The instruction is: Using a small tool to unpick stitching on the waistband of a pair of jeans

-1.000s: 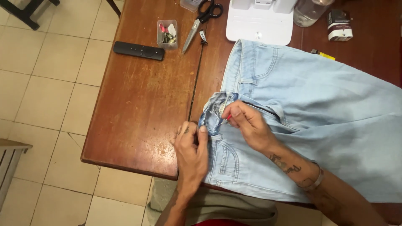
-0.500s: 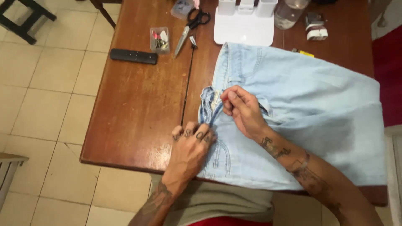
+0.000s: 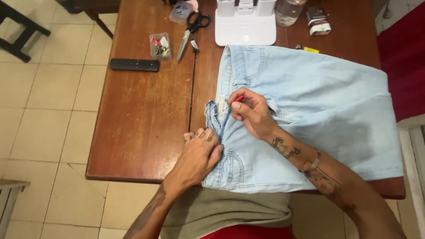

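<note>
Light blue jeans (image 3: 310, 106) lie folded on a brown wooden table (image 3: 141, 124), waistband to the left. My left hand (image 3: 200, 152) presses down on the waistband edge near the front pocket, fingers curled over the cloth. My right hand (image 3: 249, 111) pinches a small red tool (image 3: 239, 98) at the open fly, its tip against the denim next to a pale label. Both forearms reach in from the bottom of the view.
At the table's far side lie black-handled scissors (image 3: 190, 30), a small clear box of bits (image 3: 160, 45), a black remote (image 3: 134, 64), a white device (image 3: 246, 22), a glass jar (image 3: 288, 11) and a small yellow object (image 3: 310, 49). Tiled floor lies to the left.
My left hand has slid down and gripped the waistband edge. My right hand has kept working at the fly with the red tool. The camera view has shifted slightly.
</note>
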